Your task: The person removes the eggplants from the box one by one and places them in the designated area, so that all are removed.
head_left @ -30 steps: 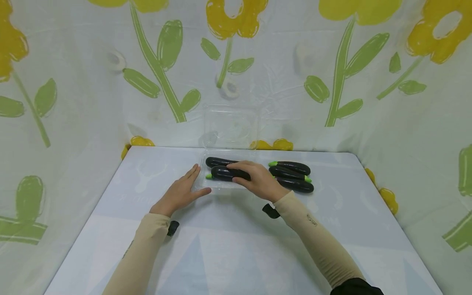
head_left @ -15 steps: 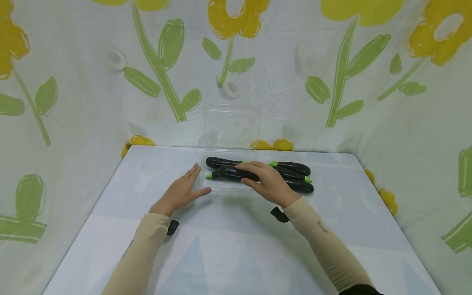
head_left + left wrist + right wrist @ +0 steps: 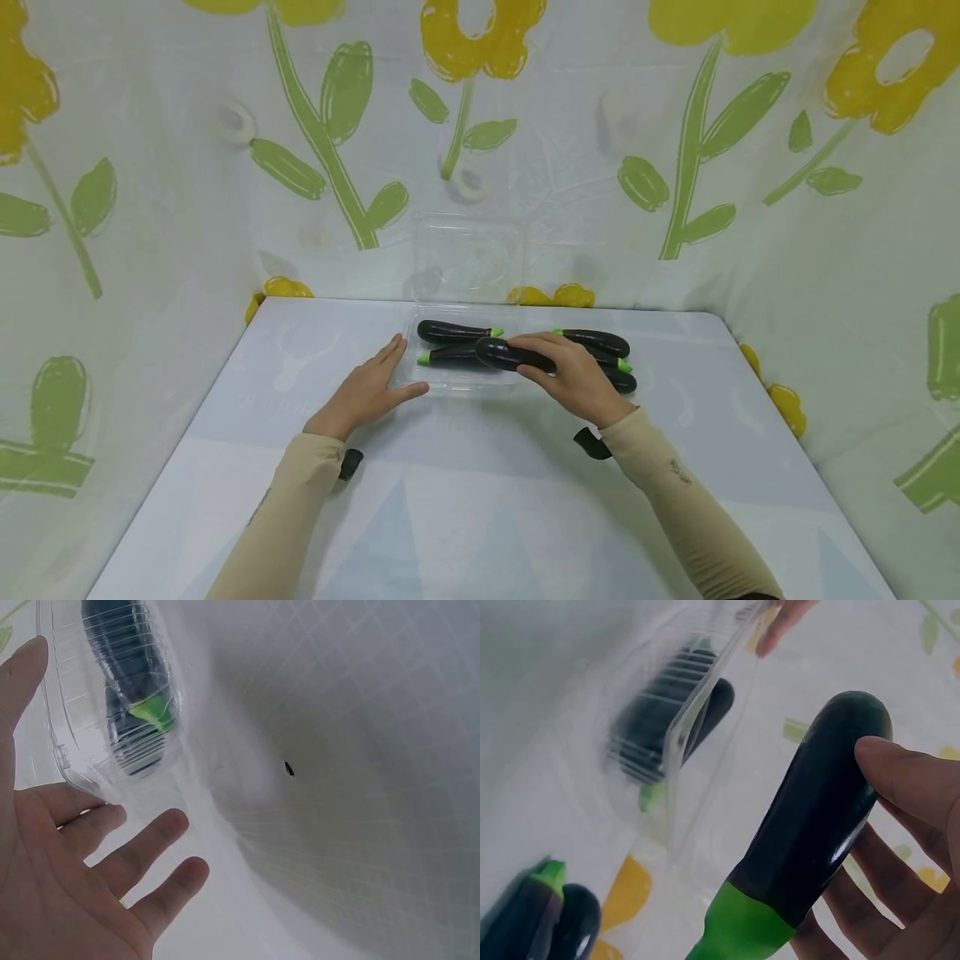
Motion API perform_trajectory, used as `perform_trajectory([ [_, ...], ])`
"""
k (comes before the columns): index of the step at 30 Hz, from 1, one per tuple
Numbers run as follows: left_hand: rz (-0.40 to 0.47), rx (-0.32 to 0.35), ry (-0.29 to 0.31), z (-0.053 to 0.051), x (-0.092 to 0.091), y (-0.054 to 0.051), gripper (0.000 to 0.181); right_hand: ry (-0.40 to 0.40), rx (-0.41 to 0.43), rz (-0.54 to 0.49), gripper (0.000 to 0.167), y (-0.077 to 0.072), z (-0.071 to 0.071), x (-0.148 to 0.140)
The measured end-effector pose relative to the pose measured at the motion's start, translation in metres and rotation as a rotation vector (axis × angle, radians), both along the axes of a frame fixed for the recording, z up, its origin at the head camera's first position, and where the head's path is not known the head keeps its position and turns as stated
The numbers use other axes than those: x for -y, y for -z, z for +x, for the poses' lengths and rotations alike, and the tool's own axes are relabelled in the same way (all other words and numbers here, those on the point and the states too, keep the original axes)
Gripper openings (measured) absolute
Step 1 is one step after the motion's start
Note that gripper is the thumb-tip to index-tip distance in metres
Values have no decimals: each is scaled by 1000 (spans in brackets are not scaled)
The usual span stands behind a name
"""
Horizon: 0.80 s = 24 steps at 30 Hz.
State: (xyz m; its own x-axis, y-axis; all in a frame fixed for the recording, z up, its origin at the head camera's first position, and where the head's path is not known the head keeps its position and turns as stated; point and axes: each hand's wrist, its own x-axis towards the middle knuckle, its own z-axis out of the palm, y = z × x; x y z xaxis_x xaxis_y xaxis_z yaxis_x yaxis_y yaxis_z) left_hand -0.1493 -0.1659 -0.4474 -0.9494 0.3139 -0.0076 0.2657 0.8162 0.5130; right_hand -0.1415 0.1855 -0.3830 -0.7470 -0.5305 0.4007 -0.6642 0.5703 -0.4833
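Observation:
My right hand (image 3: 573, 375) grips a dark eggplant (image 3: 510, 355) between thumb and fingers, raised above the right part of a clear plastic clamshell box (image 3: 457, 386). Up close in the right wrist view, that eggplant (image 3: 814, 810) shows a bright green stem end. Inside the box lie two more, a rear eggplant (image 3: 450, 332) and a front eggplant (image 3: 450, 357), side by side. Against the box's left side, my left hand (image 3: 367, 392) rests with fingers extended and thumb spread. In the left wrist view its fingertips meet the box's edge (image 3: 56, 727).
The box's transparent lid (image 3: 468, 254) stands up at the back, against the flower-print curtain (image 3: 570, 167). Right of the box, several things lie close: a rear eggplant (image 3: 600, 341), a middle one and a front eggplant (image 3: 622, 381), partly behind my right hand. The white table (image 3: 450, 500) spreads in front.
My right hand has lifted the eggplant off the front of the box and carried it rightward, uncovering more of the front eggplant inside. The left hand has stayed put.

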Motion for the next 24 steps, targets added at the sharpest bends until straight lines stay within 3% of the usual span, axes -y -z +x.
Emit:
perform_trajectory([
  [9, 3, -3, 4, -1, -1, 0, 102, 83, 6, 17, 43, 5, -2, -22],
  [24, -1, 8, 1, -1, 0, 0, 103, 146, 28, 46, 44, 21, 6, -56],
])
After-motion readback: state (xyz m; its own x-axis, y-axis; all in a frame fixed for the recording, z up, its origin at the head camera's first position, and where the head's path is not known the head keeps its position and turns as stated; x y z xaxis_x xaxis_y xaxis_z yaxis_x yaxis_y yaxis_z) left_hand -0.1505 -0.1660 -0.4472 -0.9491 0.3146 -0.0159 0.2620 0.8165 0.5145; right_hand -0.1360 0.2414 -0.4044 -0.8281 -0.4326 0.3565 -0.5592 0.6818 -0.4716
